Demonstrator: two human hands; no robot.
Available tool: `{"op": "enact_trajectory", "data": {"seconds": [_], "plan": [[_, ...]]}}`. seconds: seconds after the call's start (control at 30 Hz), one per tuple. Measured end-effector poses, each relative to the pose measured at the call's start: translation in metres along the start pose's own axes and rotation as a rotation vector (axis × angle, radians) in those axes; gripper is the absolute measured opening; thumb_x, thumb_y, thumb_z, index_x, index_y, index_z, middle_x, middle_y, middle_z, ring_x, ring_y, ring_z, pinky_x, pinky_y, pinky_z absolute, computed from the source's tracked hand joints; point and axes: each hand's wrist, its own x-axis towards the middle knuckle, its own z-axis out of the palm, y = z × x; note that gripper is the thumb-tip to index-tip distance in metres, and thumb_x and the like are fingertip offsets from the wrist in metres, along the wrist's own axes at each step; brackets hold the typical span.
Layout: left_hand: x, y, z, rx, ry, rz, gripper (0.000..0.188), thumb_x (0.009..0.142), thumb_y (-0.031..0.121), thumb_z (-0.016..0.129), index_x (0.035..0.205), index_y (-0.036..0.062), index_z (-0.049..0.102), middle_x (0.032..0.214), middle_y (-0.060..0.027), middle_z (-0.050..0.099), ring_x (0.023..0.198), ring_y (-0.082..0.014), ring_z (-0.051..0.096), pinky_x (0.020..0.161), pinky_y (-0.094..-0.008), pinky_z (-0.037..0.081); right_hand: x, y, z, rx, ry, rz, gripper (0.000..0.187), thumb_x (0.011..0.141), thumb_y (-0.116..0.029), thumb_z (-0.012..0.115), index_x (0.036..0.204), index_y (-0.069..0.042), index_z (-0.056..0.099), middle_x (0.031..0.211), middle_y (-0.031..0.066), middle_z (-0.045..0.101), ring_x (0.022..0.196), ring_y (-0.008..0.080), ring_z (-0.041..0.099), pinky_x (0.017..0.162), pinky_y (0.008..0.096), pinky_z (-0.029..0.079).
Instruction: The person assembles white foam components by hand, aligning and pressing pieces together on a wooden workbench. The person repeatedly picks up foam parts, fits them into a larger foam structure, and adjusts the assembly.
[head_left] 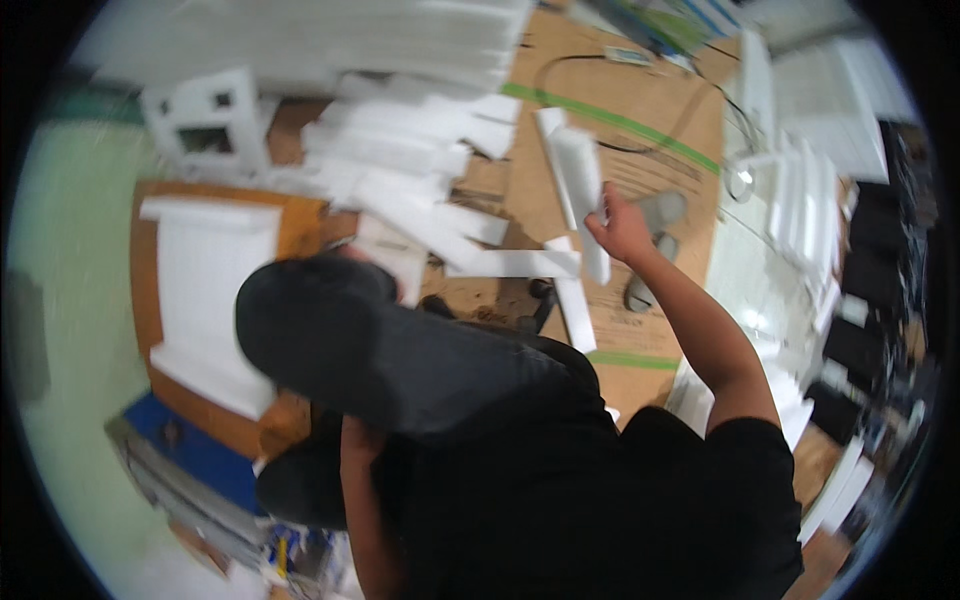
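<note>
My right hand (622, 228) is closed round the side of a long white strip (577, 165), which looks like foam, held above the cardboard. Motion smears the strip, so I cannot tell whether it is one piece or several together. Another thin white strip (556, 150) lies just left of it. Below, a white strip (520, 264) lies crosswise next to a shorter one (574, 310). My left hand (362, 440) is down beside my dark-clad leg, its fingers hidden behind the leg.
A loose heap of white strips (390, 135) spreads at the far middle. At left, a white panel (215, 300) lies on brown board. Grey slippers (660, 210) rest on the cardboard (690, 150) at right, where a dark cable (545, 75) crosses. White stacked pieces (800, 210) stand farther right.
</note>
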Motion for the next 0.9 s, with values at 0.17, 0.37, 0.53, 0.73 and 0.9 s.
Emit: {"op": "enact_trajectory", "data": {"seconds": [0.17,0.37,0.53,0.73,0.9], "plan": [[0.046,0.022,-0.015,-0.134,0.006,-0.295,0.031,0.087,0.005,0.071,0.118,0.0009,0.064,0.108,-0.0179,0.071,0.097,-0.0367,0.069,0.087,-0.0425,0.054,0.047,-0.081,-0.048,0.503,0.685,-0.657,0.036,0.093,-0.003,0.066,0.127,0.002,0.058,0.121,0.0187,0.068,0.114,0.0285,0.067,0.097,0.0425,0.054],[0.023,0.042,-0.014,-0.687,0.304,-0.324,0.023,0.098,0.015,0.069,0.11,-0.0031,0.061,0.096,-0.0118,0.071,0.087,-0.021,0.069,0.079,-0.0335,0.055,0.049,-0.238,-0.151,1.677,0.061,-0.85,0.035,0.092,0.0,0.058,0.127,0.001,0.058,0.116,0.0181,0.069,0.11,0.0303,0.069,0.089,0.0431,0.06],[0.006,0.053,-0.01,-1.514,0.367,-0.474,0.041,0.11,0.037,0.049,0.121,-0.0005,0.06,0.104,-0.0119,0.071,0.088,-0.0191,0.068,0.078,-0.034,0.057,0.024,-0.281,-0.058,0.843,-0.389,-1.121,0.029,0.092,-0.008,0.07,0.12,-0.003,0.067,0.114,0.0109,0.071,0.104,0.0226,0.069,0.088,0.0375,0.056],[-0.024,0.065,0.003,-2.116,0.359,-0.573,0.072,0.105,0.067,0.037,0.14,0.0044,0.049,0.122,-0.016,0.066,0.109,-0.0258,0.066,0.098,-0.0487,0.053,-0.045,-0.363,0.078,0.093,-0.551,-1.907,0.032,0.081,-0.013,0.074,0.11,-0.012,0.059,0.115,0.0116,0.063,0.114,0.0315,0.064,0.092,0.043,0.056],[-0.033,0.062,0.009,-1.885,0.228,-0.414,0.059,0.101,0.034,0.065,0.144,0.0006,0.044,0.13,-0.0113,0.063,0.118,-0.0272,0.063,0.1,-0.0497,0.052,-0.049,-0.372,0.128,-0.201,-0.364,-2.234,0.016,0.091,-0.02,0.062,0.107,-0.017,0.061,0.108,0.0043,0.059,0.114,0.0254,0.06,0.093,0.0404,0.054]]}}
